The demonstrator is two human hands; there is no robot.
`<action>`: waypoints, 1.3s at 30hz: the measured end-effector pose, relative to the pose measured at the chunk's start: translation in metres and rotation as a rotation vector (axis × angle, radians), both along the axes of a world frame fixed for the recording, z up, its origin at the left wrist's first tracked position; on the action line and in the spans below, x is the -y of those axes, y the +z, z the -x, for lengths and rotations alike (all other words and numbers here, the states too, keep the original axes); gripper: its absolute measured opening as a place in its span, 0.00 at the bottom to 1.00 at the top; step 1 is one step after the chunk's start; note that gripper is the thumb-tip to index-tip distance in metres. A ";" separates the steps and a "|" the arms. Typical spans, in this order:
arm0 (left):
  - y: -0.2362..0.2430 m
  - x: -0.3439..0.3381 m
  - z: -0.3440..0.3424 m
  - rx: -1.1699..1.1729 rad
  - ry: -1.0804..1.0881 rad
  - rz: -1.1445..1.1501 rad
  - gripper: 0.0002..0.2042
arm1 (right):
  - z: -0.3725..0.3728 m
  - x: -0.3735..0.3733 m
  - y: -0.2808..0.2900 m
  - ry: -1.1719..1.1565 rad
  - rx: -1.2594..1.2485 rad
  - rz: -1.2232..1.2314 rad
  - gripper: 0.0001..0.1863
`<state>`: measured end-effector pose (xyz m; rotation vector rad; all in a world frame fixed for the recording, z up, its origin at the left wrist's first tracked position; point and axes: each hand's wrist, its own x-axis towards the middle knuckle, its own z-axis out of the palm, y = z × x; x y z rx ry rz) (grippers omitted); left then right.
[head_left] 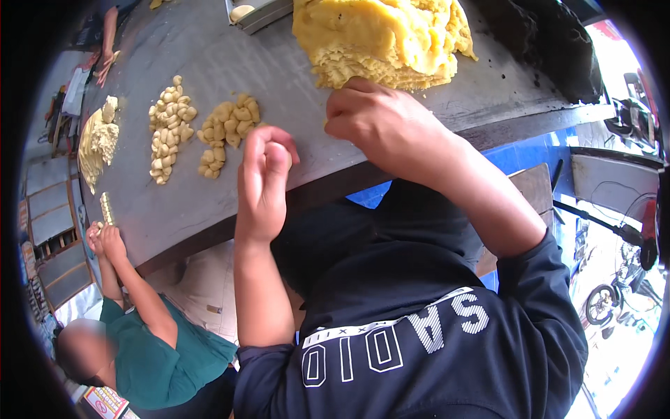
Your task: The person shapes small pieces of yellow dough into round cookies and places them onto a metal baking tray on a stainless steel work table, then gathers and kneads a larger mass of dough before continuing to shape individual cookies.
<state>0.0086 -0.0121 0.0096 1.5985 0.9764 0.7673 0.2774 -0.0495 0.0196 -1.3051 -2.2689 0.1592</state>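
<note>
A big mound of yellow paste [380, 42] lies at the far side of the grey table, its near face crumbly and torn. Just in front of that face is my right hand [380, 122], fingers pinched together, with a speck of yellow paste showing at their tips. My left hand [264, 178] is raised over the table's near edge, its fingers curled in toward the thumb; whatever lies inside them is hidden. Beside it, to the left, is a cluster of small pale dough balls [227, 126]. A longer cluster of dough balls [167, 129] sits farther left.
At the table's left end lies a heap of pale dough [100, 143]. A co-worker in a green shirt [167, 349] handles a dough strip [106, 208] there. Another person's hand [106, 66] reaches in at far left. A metal tray [258, 15] and black plastic [544, 42] lie at the far side.
</note>
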 end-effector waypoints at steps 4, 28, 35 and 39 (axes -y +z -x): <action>0.006 0.009 -0.001 -0.358 -0.033 -0.575 0.05 | -0.005 0.018 -0.005 -0.039 -0.186 -0.014 0.08; -0.007 -0.019 0.026 -0.113 -0.204 -0.077 0.31 | 0.002 0.009 -0.021 0.143 -0.154 -0.050 0.10; -0.032 0.002 0.031 -0.010 0.010 -0.112 0.24 | 0.001 0.019 -0.026 -0.132 -0.051 -0.118 0.10; -0.021 0.011 0.018 -0.166 0.020 -0.498 0.21 | 0.005 0.025 -0.015 -0.119 -0.102 -0.150 0.11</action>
